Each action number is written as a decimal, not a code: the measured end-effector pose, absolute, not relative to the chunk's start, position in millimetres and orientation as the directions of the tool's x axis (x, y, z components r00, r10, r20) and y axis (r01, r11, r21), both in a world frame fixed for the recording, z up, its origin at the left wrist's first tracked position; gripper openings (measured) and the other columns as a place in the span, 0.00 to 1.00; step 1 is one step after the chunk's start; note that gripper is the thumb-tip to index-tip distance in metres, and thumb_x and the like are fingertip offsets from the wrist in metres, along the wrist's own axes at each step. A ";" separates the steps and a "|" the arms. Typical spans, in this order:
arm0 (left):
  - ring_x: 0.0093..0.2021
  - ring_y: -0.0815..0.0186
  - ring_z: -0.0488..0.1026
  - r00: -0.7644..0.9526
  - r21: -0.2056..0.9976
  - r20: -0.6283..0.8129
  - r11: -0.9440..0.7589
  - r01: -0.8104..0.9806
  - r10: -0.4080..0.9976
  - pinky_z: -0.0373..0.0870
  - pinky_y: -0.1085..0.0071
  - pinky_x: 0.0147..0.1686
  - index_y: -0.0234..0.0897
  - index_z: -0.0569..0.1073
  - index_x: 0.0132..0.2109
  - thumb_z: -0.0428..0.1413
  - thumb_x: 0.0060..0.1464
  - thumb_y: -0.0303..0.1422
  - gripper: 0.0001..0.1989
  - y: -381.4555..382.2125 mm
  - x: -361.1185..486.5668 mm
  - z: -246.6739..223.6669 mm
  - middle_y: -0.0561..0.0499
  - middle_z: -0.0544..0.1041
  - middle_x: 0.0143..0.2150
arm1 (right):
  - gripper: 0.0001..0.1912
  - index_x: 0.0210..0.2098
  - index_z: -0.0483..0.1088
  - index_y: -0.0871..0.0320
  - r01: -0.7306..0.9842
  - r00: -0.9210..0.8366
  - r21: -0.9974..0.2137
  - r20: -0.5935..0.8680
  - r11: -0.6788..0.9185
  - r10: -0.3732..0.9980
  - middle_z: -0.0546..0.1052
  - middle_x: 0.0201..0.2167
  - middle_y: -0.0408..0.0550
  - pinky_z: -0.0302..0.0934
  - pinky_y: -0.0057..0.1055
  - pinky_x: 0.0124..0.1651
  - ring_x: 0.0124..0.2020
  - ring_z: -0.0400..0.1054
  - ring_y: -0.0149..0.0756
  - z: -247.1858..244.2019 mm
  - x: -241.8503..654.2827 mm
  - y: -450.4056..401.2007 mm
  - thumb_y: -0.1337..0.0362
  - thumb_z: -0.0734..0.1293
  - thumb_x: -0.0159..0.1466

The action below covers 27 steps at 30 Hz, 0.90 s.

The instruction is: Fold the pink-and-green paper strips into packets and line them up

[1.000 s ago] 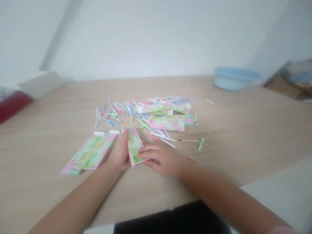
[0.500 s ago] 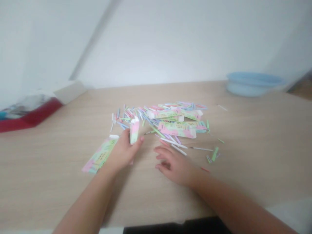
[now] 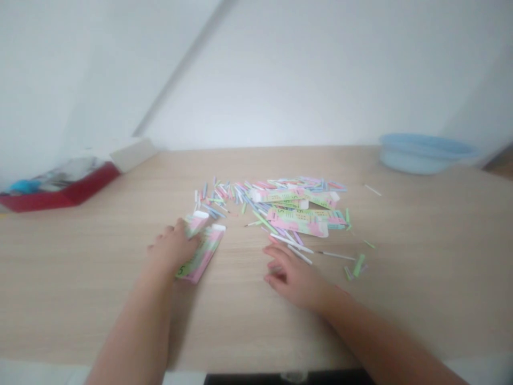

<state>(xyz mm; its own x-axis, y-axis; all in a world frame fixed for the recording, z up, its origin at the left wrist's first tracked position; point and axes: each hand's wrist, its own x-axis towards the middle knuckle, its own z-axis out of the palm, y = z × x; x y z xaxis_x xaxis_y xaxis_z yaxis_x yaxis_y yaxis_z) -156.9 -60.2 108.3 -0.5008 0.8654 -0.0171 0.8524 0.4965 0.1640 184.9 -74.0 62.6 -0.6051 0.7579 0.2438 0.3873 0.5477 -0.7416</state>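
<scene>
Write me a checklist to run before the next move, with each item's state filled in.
1. Left hand at the nearby cartons: ok, covering part of them.
2. Left hand's grip: cannot tell.
3. Right hand free of cartons: ok, beside a white stick.
4. Slim sticks gathered: not ok, scattered on the table.
5. Middle cartons clear of sticks: not ok, lying among them.
6. Blue basin clear of hands: ok, far right.

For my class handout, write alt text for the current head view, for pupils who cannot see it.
A person's left hand lies over pastel cartons on a light table, while the right hand, loosely curled, is beside scattered colored sticks. More cartons lie among the sticks; a red box is at far left, a blue basin at far right.
</scene>
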 end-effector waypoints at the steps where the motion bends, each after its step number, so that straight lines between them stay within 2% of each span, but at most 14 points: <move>1: 0.62 0.25 0.65 -0.503 0.167 -0.035 0.501 0.849 0.864 0.60 0.32 0.54 0.35 0.62 0.67 0.50 0.57 0.55 0.39 -59.4 -160.0 107.2 0.22 0.66 0.65 | 0.29 0.66 0.62 0.50 0.388 -0.604 -0.746 0.239 0.542 0.761 0.56 0.72 0.59 0.75 0.38 0.51 0.47 0.78 0.34 61.5 184.9 -73.7 0.65 0.69 0.66; 5: 0.61 0.25 0.67 -0.534 0.232 -0.048 0.529 0.816 0.844 0.61 0.33 0.54 0.36 0.68 0.62 0.54 0.53 0.58 0.38 -56.2 -171.3 104.0 0.21 0.68 0.62 | 0.30 0.66 0.62 0.50 0.402 -0.596 -0.752 0.218 0.522 0.773 0.54 0.73 0.58 0.76 0.38 0.51 0.47 0.77 0.34 57.1 185.1 -72.1 0.65 0.69 0.66; 9: 0.58 0.29 0.70 -0.580 0.296 0.019 0.550 0.781 0.814 0.65 0.38 0.53 0.34 0.66 0.63 0.51 0.53 0.61 0.42 -53.6 -185.3 102.6 0.21 0.70 0.60 | 0.30 0.66 0.61 0.49 0.410 -0.601 -0.744 0.215 0.528 0.770 0.53 0.74 0.57 0.76 0.39 0.51 0.47 0.77 0.34 55.5 186.0 -70.6 0.65 0.68 0.67; 15: 0.59 0.31 0.70 -0.674 0.273 0.037 0.642 0.717 0.738 0.65 0.37 0.54 0.36 0.67 0.64 0.50 0.56 0.59 0.38 -51.8 -207.1 98.7 0.27 0.69 0.62 | 0.30 0.66 0.61 0.47 0.401 -0.599 -0.764 0.199 0.506 0.775 0.52 0.74 0.54 0.76 0.41 0.53 0.49 0.76 0.35 50.1 186.7 -67.2 0.64 0.68 0.66; 20: 0.57 0.39 0.73 -0.704 0.302 0.103 0.652 0.696 0.703 0.70 0.48 0.53 0.31 0.66 0.64 0.49 0.60 0.52 0.35 -54.0 -213.2 102.8 0.27 0.72 0.59 | 0.28 0.66 0.61 0.46 0.383 -0.594 -0.784 0.196 0.489 0.780 0.51 0.75 0.53 0.76 0.41 0.52 0.49 0.76 0.35 45.9 186.4 -64.4 0.63 0.67 0.67; 24: 0.56 0.40 0.74 -0.698 0.305 0.173 0.636 0.709 0.695 0.71 0.50 0.53 0.30 0.67 0.62 0.49 0.60 0.53 0.34 -51.9 -214.2 110.7 0.27 0.74 0.57 | 0.28 0.66 0.61 0.47 0.398 -0.599 -0.776 0.185 0.490 0.779 0.50 0.75 0.54 0.75 0.42 0.53 0.49 0.76 0.36 47.9 186.8 -64.2 0.63 0.67 0.67; 27: 0.55 0.40 0.75 -0.694 0.263 0.143 0.649 0.714 0.705 0.72 0.51 0.52 0.27 0.68 0.61 0.50 0.59 0.53 0.35 -50.9 -222.6 112.5 0.27 0.76 0.55 | 0.28 0.66 0.61 0.47 0.409 -0.606 -0.761 0.186 0.503 0.773 0.51 0.75 0.55 0.75 0.44 0.54 0.48 0.76 0.36 50.8 187.8 -66.0 0.62 0.67 0.68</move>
<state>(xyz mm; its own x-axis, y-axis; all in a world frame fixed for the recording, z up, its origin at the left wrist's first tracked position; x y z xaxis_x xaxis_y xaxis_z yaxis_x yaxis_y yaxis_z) -222.6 -50.9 112.5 -0.6942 0.7055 0.1430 0.7138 0.6491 0.2630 187.8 -66.0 50.8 -0.6061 0.7733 0.1861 0.4085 0.5034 -0.7614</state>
